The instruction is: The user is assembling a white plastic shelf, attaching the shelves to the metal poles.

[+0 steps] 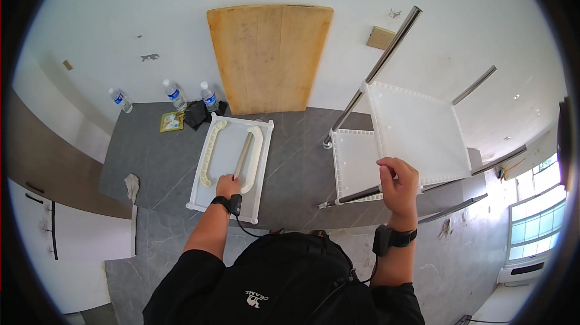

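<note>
Left hand: gripping rod over tray
Right hand: curled, hiding part of rack from me; I can't tell if empty
Beyond tray: board, bottles

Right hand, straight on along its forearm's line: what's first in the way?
Probably the larger-looking white shelf panel: the right hand overlaps its near edge in view. Depth is unclear; it might pass above.
</note>
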`<state>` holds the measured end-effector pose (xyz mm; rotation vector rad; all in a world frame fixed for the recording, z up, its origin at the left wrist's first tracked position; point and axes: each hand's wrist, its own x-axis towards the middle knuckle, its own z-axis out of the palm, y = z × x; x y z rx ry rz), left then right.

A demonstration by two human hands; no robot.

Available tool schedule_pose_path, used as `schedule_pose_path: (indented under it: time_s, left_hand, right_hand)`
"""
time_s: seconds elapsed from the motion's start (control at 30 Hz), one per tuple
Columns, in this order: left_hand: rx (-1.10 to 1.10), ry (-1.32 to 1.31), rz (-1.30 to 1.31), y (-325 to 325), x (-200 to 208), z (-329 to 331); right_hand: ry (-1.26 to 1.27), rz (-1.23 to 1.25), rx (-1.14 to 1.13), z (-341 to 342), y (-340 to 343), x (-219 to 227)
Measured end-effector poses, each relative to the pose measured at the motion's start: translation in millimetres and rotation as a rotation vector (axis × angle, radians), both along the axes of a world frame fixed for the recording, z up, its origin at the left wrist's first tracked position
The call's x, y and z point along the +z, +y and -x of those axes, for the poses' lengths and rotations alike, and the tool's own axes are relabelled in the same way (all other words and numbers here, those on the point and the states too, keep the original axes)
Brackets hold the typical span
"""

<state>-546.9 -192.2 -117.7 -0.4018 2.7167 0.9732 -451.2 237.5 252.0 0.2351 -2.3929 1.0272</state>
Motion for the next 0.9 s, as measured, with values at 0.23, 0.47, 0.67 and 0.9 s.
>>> schedule_pose_path:
  time_s: [0.23, 0.47, 0.67, 0.9]
  left_hand:
    - [0.084, 0.005, 0.057, -11.7, 5.2, -7.4]
    - [0.06, 0.028, 0.081, -7.8, 5.1, -4.5]
    - [0.027, 0.029, 0.033, -3.0, -0.7, 1.4]
    - [0.018, 0.023, -0.035, 10.9, -2.4, 1.6]
  right_hand:
    - [0.006, -0.012, 0.01, 1.1, 1.8, -0.2]
    - [0.008, -0.021, 0.011, 1.5, 2.4, -0.3]
    - [0.005, -0.016, 0.007, 0.8, 1.9, -0.3]
    - [0.002, -0.027, 0.012, 2.1, 3.6, 0.4]
